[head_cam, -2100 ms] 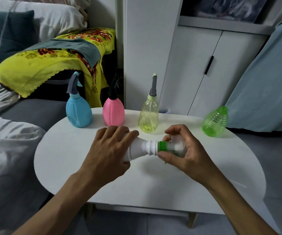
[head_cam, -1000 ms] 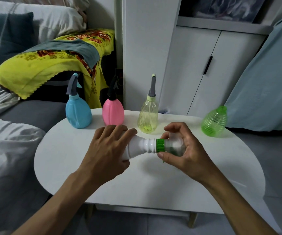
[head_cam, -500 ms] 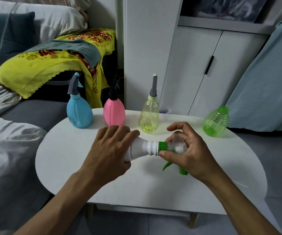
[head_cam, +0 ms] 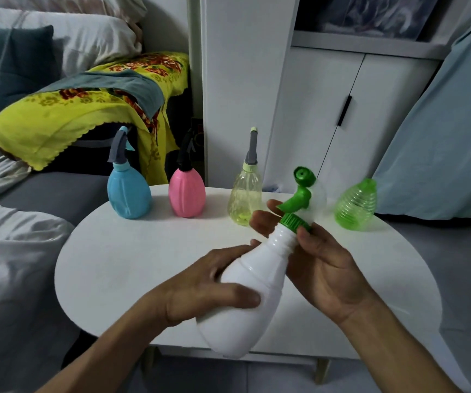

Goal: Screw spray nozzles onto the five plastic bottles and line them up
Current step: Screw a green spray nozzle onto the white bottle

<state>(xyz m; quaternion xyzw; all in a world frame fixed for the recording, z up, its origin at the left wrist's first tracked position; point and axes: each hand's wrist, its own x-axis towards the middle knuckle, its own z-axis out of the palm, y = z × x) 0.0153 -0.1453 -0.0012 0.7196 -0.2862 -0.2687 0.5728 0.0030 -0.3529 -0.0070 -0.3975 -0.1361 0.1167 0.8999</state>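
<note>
Now the left hand (head_cam: pixel 200 287) wraps the opaque white plastic bottle (head_cam: pixel 245 290), tilted above the tabletop (head_cam: pixel 120 251), while the right hand (head_cam: pixel 322 262) pinches its green spray nozzle's collar (head_cam: pixel 292 221). Twisting at this slant may cross-thread it.

Behind the white oval table (head_cam: pixel 132 268), a yellow floral cloth (head_cam: pixel 66 120) under a grey towel (head_cam: pixel 120 86); white cabinet (head_cam: pixel 342 123) at right.
</note>
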